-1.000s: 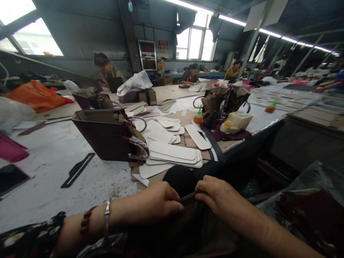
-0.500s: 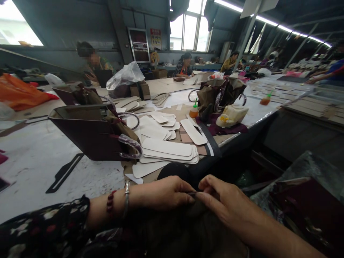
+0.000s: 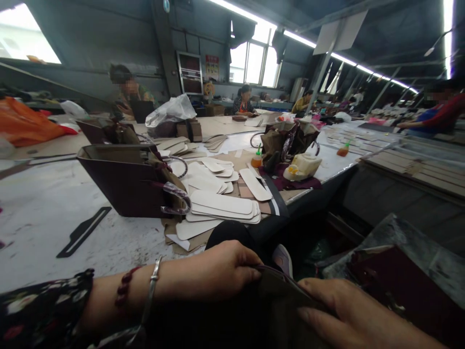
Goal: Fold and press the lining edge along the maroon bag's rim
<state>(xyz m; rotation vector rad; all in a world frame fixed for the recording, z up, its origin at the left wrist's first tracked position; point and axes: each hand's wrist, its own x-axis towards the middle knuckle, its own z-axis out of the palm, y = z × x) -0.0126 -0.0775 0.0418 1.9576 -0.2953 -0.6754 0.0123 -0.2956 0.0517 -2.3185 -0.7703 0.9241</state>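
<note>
Single head-worn view; looks forward, down across nearby worktable (image 3: 47, 203).

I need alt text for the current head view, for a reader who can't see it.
The left hand pinches the edge of a dark brown, soft fabric-like piece while the right hand touches it further along. Beyond, on a white-topped worktable, a dark maroon open-topped bag stands beside stacked flat white panels with rounded ends.

Daylight burns white through the upper-left window (image 3: 27, 39) and the upper-centre window (image 3: 254, 63), 2 blown-out patches in a dim room. Strip lights (image 3: 300, 39) streak from upper centre to upper right. The cloth (image 3: 278, 303) at bottom centre sinks into near-black shadow. Wide-angle stretching distorts the edges; distant detail looks soft.
</note>
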